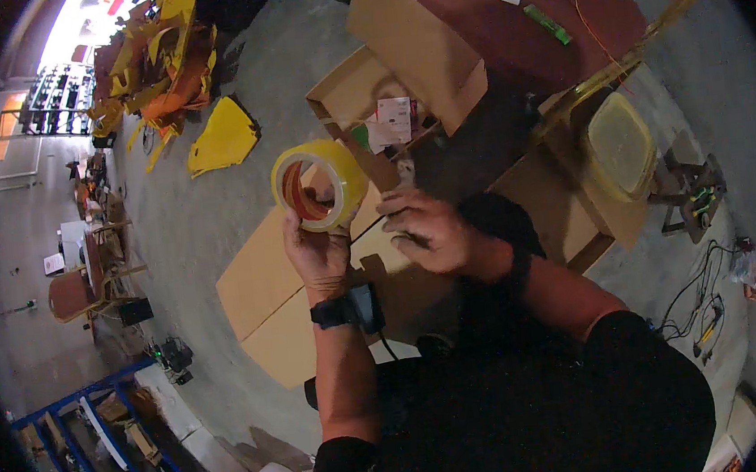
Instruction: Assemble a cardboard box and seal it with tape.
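My left hand (324,254) is closed around a wide roll of clear yellowish packing tape (347,174), with fingers showing through its brown core. Just to the right of the roll is my right hand (436,233), its fingers bent but apart, and I see nothing held in them. Below both hands lies a flat brown cardboard sheet (261,287) on the floor. Ahead stands an open cardboard box (342,86) with its flap raised. Inside it are a white printed packet (395,118) and other small items.
At the right are another open carton (546,203) and a stool with a yellowish seat (620,147). A dark red table (592,10) bears papers and a green tool. Yellow scrap pieces (221,137) lie far left; a blue rack (98,431) is near left; cables (703,297) lie right.
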